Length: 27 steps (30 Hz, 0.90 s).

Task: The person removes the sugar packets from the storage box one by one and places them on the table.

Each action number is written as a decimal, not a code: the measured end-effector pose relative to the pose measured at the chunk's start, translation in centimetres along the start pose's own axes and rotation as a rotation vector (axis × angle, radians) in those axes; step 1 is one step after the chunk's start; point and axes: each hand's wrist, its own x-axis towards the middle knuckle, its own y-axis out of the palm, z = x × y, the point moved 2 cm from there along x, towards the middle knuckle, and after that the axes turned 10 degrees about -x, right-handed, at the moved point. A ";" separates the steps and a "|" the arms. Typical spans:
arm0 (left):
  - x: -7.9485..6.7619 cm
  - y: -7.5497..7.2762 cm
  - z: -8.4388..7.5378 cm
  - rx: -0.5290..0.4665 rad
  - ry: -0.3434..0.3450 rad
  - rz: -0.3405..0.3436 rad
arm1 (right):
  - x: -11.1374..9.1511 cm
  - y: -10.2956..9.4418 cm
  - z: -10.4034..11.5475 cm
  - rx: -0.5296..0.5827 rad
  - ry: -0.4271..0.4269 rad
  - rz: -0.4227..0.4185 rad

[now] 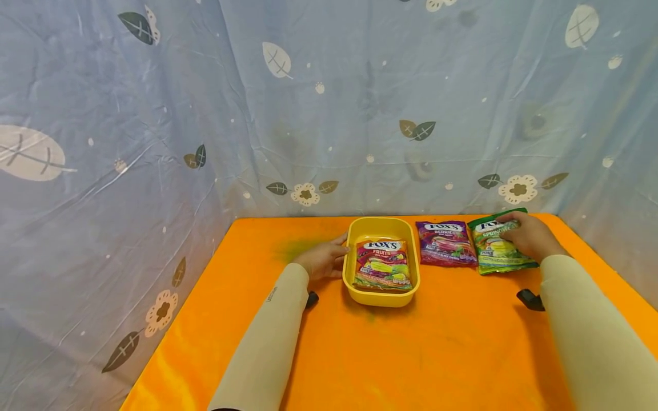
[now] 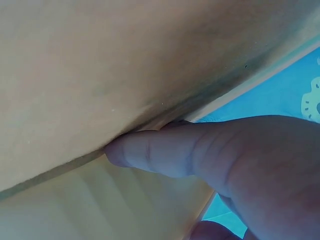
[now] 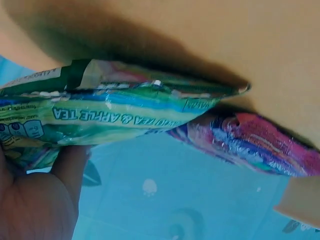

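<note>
A yellow plastic tub (image 1: 381, 300) holds an orange-and-purple FOX'S Fruits candy packet (image 1: 382, 265). At the tub's left side, my left hand (image 1: 323, 260) grips the wall; in the left wrist view the thumb (image 2: 165, 152) lies against the tub's lower edge. My right hand (image 1: 532, 237) holds a green FOX'S candy packet (image 1: 498, 254) near its top. The right wrist view shows that green packet (image 3: 115, 117) from its edge, with fingers against its face. Directly left of it lies a purple FOX'S Berries packet (image 1: 446, 245), touched by neither hand.
Orange cloth covers the table (image 1: 411, 354). Behind it hangs a blue-grey curtain (image 1: 349, 114) with leaf and flower prints, which also closes off both sides. Black wrist mounts (image 1: 530, 299) show beside the sleeves.
</note>
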 end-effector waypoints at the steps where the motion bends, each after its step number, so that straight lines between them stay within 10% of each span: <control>1: 0.0 0.0 0.0 -0.001 0.000 0.002 | 0.0 0.1 -0.1 -0.005 0.005 -0.011; 13: -0.1 0.2 -0.1 0.008 0.004 0.016 | -0.1 0.9 -2.1 -0.138 0.023 0.039; 27: -0.2 0.2 -0.1 0.015 0.005 0.010 | -0.9 2.1 -3.6 0.097 0.084 -0.042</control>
